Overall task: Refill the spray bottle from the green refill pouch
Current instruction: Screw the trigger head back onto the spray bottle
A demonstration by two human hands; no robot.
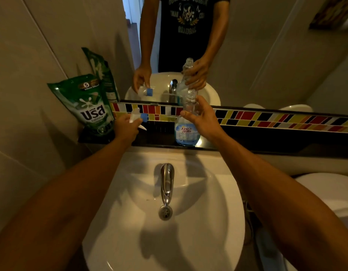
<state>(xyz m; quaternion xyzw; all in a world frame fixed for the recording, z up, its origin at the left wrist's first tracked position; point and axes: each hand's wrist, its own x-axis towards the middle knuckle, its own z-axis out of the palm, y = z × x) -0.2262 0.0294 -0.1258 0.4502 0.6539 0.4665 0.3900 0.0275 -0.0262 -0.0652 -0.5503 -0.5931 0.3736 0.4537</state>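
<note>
The right hand [201, 119] is wrapping around the neck of the open spray bottle [187, 126], which is standing on the dark ledge [247, 141] behind the sink [198, 192] with a little blue liquid inside. The left hand [125, 127] is gripping the removed spray head [138, 117] — just beside the green refill pouch [87, 103], which is leaning upright against the wall.

Pouch [89, 103] printed green, white lettering. Bottle [187, 126] clear, blue liquid, red label text. Trigger head [139, 116] white, blue collar. Tile strip [267, 119] patterned red/yellow/black/white. Sink [218, 222] white.
</note>
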